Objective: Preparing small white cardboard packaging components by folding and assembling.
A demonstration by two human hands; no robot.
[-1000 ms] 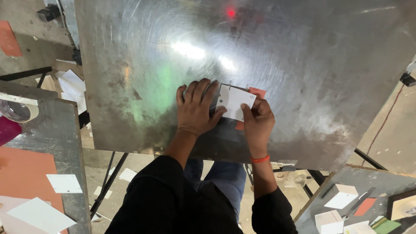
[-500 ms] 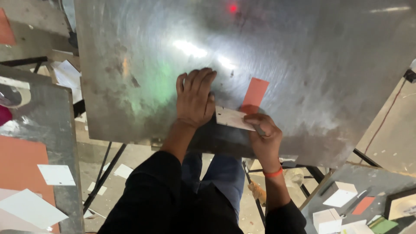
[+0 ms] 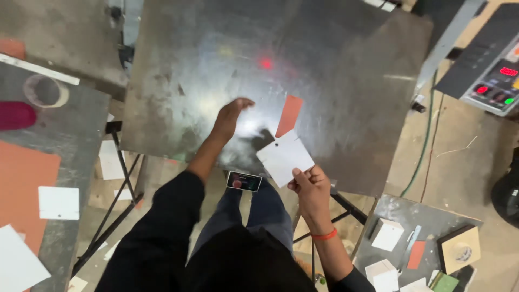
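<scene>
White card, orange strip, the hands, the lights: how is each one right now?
White card: lifted, pinched at one corner.
Orange strip: flat on the metal table.
Right hand: shut on the white card.
Left hand: open, holding nothing, over the table.
Panel lights: lit.

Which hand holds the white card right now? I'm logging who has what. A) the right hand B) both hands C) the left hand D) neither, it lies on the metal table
A: the right hand pinches the white card at its lower corner; the left hand hovers open over the metal table.
</scene>
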